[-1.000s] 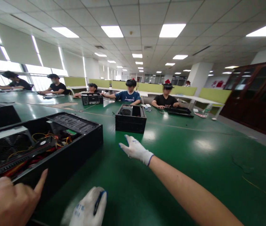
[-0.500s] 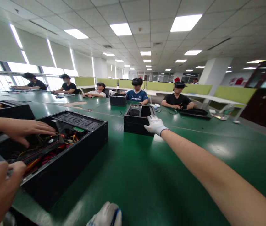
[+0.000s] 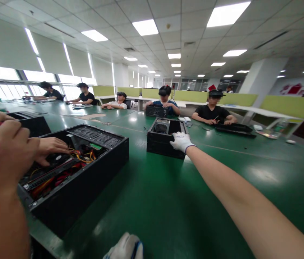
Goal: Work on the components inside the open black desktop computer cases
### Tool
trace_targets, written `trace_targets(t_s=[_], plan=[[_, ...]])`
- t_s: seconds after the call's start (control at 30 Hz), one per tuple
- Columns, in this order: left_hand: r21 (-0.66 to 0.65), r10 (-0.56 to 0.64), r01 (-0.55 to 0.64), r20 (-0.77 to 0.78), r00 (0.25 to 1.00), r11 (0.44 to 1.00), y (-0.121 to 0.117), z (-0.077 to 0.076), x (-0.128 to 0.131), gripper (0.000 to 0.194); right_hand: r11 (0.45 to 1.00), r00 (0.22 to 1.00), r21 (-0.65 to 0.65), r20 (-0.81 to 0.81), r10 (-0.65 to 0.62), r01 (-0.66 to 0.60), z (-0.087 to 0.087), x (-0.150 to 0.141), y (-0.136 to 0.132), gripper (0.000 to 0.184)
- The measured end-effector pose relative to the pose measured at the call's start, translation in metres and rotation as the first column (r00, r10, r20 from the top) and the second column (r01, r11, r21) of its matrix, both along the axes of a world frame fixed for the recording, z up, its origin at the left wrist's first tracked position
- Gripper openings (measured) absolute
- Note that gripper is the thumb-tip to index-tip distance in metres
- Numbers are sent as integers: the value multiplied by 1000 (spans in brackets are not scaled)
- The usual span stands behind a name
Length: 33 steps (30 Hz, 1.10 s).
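My right hand (image 3: 182,141), in a white work glove, reaches out across the table. Its fingers hook over the near right rim of a small black open computer case (image 3: 157,144) with a fan-vented power supply showing inside. My left hand (image 3: 126,248), also gloved, is at the bottom edge, partly cut off. Its fingers are curled, with a dark, blue-edged bit beside them that I cannot make out. To the left is a larger open black computer case (image 3: 87,187) with coloured cables inside.
A co-worker's bare hands (image 3: 51,147) work in and over the larger case from the left. Across the green table (image 3: 152,201) sit several people, one behind another black case (image 3: 156,110), one at a flat black panel (image 3: 235,130). Another case (image 3: 33,124) stands far left.
My right hand has moved forward from the bare tabletop onto the small case's rim. My left hand has sunk lower in view. The co-worker's hand has moved into the larger case.
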<state>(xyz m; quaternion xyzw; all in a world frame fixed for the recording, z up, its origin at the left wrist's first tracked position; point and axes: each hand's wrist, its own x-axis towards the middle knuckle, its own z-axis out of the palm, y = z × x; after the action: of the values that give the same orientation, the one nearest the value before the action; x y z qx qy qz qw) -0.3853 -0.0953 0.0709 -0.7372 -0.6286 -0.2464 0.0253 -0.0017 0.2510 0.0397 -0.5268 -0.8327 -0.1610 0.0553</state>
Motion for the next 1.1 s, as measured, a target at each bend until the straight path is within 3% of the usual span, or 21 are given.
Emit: trace_targets(t_s=[0.03, 0.13, 0.2, 0.23, 0.37, 0.5, 0.6, 0.77, 0.9, 1.0, 1.1], plan=[[147, 132, -142, 77, 988, 979, -10, -17, 40, 32, 1000, 1000, 0, 5, 9, -9, 1, 3, -7, 45], [156, 116, -128, 85, 990, 979, -40, -73, 145, 15, 998, 998, -5, 10, 56, -56, 2, 16, -37, 51], [146, 106, -118, 86, 991, 982, -57, -107, 191, 30, 995, 995, -5, 11, 99, -99, 3, 30, -62, 53], [142, 108, -120, 88, 990, 983, -65, -123, 208, 42, 992, 992, -4, 11, 123, -123, 3, 38, -77, 54], [155, 169, -190, 142, 975, 969, -86, -172, 243, 28, 978, 978, 3, 16, 208, -208, 3, 77, -144, 52], [168, 192, -222, 177, 965, 961, -88, -195, 248, 27, 954, 955, 42, 0, 298, -298, 0, 119, -216, 48], [188, 156, -208, 258, 953, 960, -85, -183, 251, 25, 919, 921, 101, -46, 387, -381, -2, 147, -266, 43], [269, 68, -156, 311, 948, 950, -87, -117, 267, 25, 877, 872, 149, -116, 475, -458, -3, 183, -335, 32], [253, 19, -49, 122, 992, 966, -86, -75, 281, 31, 861, 846, 165, -171, 505, -480, -6, 202, -370, 27], [237, -10, 12, -9, 1000, 971, -90, -63, 288, 26, 858, 832, 176, -214, 512, -483, -10, 212, -389, 25], [266, -52, 63, -50, 997, 962, -102, -61, 291, 23, 857, 819, 174, -253, 515, -485, -8, 217, -403, 22]])
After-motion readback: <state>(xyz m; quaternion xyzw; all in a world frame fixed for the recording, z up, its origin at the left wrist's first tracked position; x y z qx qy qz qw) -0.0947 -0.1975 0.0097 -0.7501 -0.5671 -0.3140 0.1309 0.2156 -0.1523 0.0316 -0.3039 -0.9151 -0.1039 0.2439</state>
